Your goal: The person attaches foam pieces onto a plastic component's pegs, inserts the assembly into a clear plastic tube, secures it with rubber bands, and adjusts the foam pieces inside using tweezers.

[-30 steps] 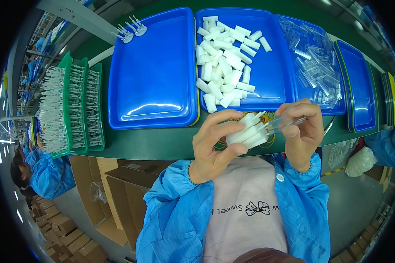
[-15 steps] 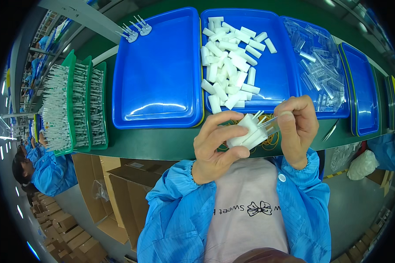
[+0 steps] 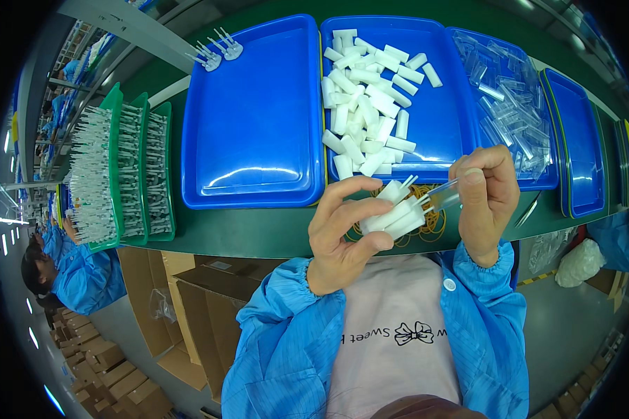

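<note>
Head view: the person's left grip (image 3: 342, 234) is grasping white blocks (image 3: 396, 216), thin pins (image 3: 411, 181) projecting; right grip (image 3: 488, 202) is pinching a clear tube (image 3: 446, 195) just beside the pins. All are being held near the green surface (image 3: 237, 230).

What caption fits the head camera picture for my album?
Left hand holds white pieces; right hand pinches a clear piece.

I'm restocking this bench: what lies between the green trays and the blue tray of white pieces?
In the head view, another blue tray, with pronged parts at its far left corner.
</note>
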Tool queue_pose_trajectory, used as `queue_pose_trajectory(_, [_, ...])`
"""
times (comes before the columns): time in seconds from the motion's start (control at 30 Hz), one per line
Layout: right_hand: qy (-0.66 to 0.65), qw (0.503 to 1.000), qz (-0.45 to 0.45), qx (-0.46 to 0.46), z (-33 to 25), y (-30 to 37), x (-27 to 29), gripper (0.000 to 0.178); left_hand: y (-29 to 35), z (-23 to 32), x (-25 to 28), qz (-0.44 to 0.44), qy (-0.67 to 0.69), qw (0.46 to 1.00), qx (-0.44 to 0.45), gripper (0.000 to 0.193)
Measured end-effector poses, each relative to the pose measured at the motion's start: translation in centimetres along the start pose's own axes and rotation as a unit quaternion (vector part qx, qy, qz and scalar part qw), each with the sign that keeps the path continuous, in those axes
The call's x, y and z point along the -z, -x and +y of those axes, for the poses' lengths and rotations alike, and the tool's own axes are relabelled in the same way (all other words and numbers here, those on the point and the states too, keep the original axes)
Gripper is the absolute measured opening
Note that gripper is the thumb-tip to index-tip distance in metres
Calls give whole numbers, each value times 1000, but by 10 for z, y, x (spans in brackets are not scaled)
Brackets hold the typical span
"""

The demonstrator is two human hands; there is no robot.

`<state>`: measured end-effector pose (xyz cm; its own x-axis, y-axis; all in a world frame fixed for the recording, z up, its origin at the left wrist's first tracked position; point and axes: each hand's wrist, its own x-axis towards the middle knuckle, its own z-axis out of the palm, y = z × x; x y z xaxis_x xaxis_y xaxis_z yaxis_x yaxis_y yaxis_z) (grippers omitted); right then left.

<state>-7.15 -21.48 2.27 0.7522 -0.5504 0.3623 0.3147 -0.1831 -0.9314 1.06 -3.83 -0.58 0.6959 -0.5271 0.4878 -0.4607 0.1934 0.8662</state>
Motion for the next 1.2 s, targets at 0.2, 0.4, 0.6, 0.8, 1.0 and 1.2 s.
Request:
queue_pose_trajectory(0.2, [26,999,-22,-21,-7,-5,-9,10,-2,2,0,-9,-3,1000,7,39])
queue_pose_trajectory(0.4, [95,993,-19,69,-6,4,-15,12,0,-1,2,3,-2,1000,14,38])
queue_pose_trajectory(0.6, [17,1000,5,-6,-2,2,-23,13,1,4,2,5,3,1000,-7,36])
queue_pose_trajectory(0.8, [-61,994,-30,-85,-4,-3,-25,12,1,1,3,11,-10,1000,-16,34])
queue_pose_trajectory(1.0, [56,998,-6,42,-2,1,-26,13,-4,1,4,16,-32,999,-7,33])
queue_pose_trajectory(1.2, [54,996,8,63,-1,7,-23,12,-4,7,5,-5,-63,998,-13,36])
